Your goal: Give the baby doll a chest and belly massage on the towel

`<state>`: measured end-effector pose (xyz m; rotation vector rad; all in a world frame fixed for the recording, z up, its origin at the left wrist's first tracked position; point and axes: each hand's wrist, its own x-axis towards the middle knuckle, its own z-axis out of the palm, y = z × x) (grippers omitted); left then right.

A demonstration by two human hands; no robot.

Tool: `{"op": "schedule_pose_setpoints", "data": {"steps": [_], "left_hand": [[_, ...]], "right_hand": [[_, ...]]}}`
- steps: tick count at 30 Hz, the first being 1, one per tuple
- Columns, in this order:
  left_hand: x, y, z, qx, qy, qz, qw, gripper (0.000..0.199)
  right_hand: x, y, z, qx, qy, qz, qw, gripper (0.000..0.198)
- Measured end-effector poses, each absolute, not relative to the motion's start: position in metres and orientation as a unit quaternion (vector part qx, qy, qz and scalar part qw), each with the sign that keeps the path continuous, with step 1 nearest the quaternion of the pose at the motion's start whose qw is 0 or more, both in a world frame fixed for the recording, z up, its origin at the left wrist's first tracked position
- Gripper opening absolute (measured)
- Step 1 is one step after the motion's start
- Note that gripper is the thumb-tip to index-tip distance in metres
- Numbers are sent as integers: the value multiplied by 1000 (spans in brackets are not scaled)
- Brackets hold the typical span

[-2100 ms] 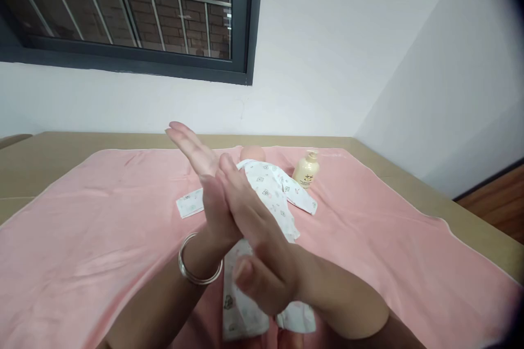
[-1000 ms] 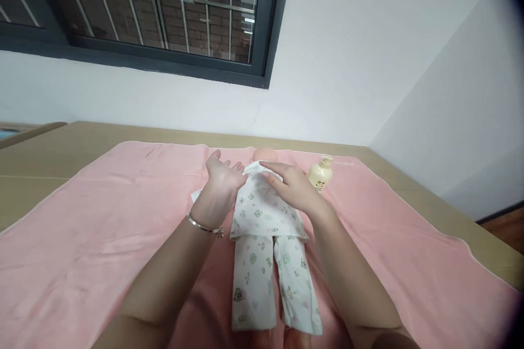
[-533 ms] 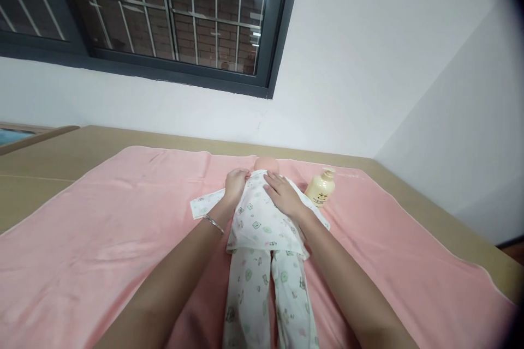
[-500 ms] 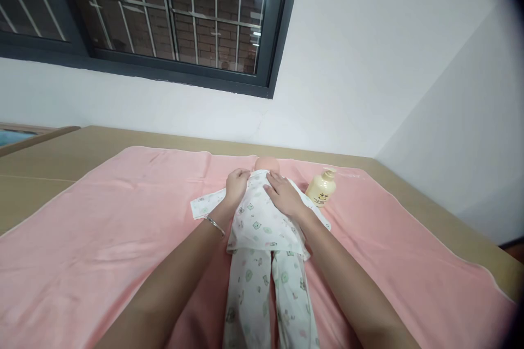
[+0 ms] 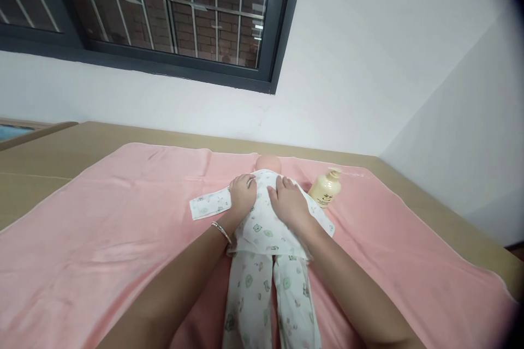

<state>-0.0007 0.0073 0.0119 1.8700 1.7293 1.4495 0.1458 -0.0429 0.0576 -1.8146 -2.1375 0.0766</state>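
A doll in a white printed top [image 5: 266, 229] and matching trousers [image 5: 251, 294] lies on a pink blanket [image 5: 155, 218]. Its smooth round head [image 5: 268, 163] shows just past the collar. On the left shoulder of the top rests my left hand [image 5: 243, 194], fingers laid over the cloth beside the spread sleeve [image 5: 210, 204]. My right hand [image 5: 290, 200] lies flat on the upper right chest, fingers slightly apart. Neither hand grips the cloth. The doll's arms and hands are hidden.
A pale yellow pump bottle [image 5: 326, 188] stands on the blanket right of the doll. Wooden boards [image 5: 123, 132] border the blanket, with a white wall [image 5: 327, 92] behind. Above is a dark-framed window [image 5: 180, 65] with metal bars.
My left hand has shifted slightly right and nearer, its fingers now lying over the shoulder. My right hand has moved slightly right and outward along the top.
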Motion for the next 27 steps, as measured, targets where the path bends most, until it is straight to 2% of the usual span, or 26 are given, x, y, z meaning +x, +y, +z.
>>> {"op": "schedule_pose_setpoints", "data": {"steps": [4, 9, 12, 16, 19, 23, 27], "left_hand": [[0, 5, 11, 634, 584, 498, 95, 22], [0, 5, 8, 636, 583, 498, 90, 23], [0, 5, 7, 640, 581, 496, 83, 23], [0, 5, 5, 643, 580, 495, 75, 23], [1, 5, 5, 640, 584, 494, 72, 23], [1, 4, 5, 643, 582, 493, 70, 23], [1, 3, 7, 647, 583, 487, 71, 23]], "right_hand": [[129, -66, 54, -593, -791, 9, 152, 56], [145, -39, 47, -477, -851, 40, 216, 45], [158, -23, 45, -538, -805, 42, 245, 46], [150, -36, 44, -612, -756, -15, 231, 46], [138, -49, 44, -573, -786, -19, 232, 45], [145, -37, 40, -503, -823, 51, 260, 45], [163, -20, 36, -546, -782, 67, 293, 47]]}}
